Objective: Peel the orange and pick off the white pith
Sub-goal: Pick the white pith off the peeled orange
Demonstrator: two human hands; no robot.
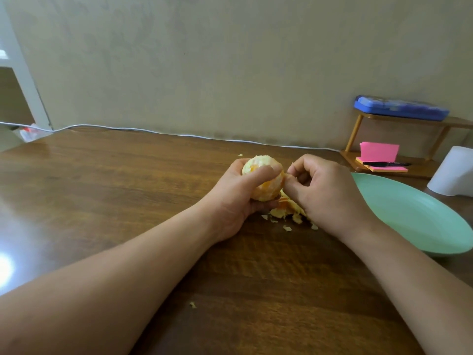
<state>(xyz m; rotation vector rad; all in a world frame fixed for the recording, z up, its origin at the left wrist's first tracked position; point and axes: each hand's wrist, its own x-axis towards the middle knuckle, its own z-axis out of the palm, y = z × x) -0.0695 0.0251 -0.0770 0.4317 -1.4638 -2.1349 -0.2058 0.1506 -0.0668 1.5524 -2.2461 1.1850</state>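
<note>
Both hands are close together, just above the table [128, 196]. The left hand [236, 201] wraps around the orange [266, 190] and holds it up, with the thumb across the front. The right hand [326, 193] is just beside it. Its fingers are curled, and its thumb and finger pinch at the orange's right side, on what looks like a bit of white pith [257, 161]. So the orange is to the left of the picking hand and touches its fingertips. Pale pith covers much of the orange. Bits of peel [286, 212] lie under the hands. A green plate [409, 219] is near the right arm.
</note>
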